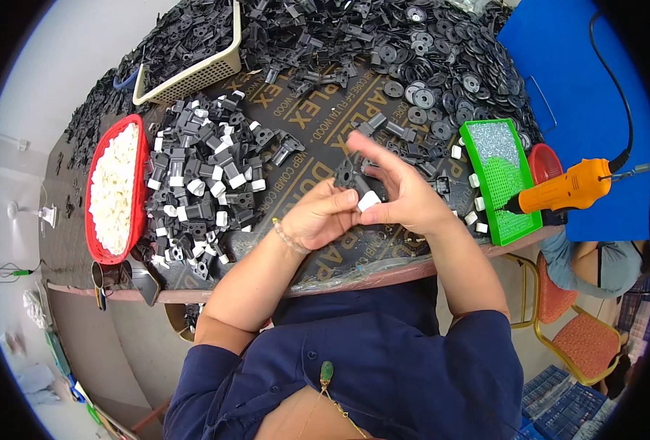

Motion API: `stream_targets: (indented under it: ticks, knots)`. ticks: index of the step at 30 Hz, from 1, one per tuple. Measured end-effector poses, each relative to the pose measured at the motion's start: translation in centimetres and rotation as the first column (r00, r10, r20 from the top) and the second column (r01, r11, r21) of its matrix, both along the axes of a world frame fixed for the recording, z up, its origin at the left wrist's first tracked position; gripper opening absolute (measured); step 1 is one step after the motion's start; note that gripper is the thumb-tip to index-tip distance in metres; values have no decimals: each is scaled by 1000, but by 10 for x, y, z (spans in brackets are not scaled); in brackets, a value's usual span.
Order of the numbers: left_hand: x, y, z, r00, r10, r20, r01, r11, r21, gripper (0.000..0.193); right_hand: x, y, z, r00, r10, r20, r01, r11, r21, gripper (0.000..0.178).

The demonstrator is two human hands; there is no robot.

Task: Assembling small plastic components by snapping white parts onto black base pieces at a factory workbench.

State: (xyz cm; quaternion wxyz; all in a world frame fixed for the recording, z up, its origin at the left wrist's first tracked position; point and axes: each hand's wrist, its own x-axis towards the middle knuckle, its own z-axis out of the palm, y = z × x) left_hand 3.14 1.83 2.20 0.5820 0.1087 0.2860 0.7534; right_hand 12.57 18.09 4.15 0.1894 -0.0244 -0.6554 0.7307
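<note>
A bare strip of tabletop [321,139] runs beyond the left hand [317,213], between the white-capped parts [218,158] and black discs [471,82], until heaped black pieces [303,37] close it. Rightward, I see a green tray [519,229] and orange driver [563,185] (cord [625,95] curving away) blocking passage.

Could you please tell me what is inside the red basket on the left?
Small white pieces are heaped in the red basket; only their top layer shows. The basket's bottom and anything deeper are covered.

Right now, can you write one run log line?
left hand holding black part | right hand touching its white end | left: red basket, white pieces | right: green tray, orange power tool
</note>
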Motion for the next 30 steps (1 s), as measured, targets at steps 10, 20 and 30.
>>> stream_targets:
  ticks: [10, 20, 30]
  knots:
    - [-28, 10, -36, -1, 265, -964, -645, 736, 203, 27, -77, -45, 71, 993, 68, -98, -27, 929, 370, 80]
    - [-42, 3, -28, -278, 55, -959, -601, 769, 218, 31, -225, -140, 108, 878, 475, -63, -329, 692, 642, 84]
    - [-46, -9, -23, -386, -318, -866, -708, 704, 57, 56, -128, 3, 66, 1000, -17, -7, 15, 528, 849, 28]
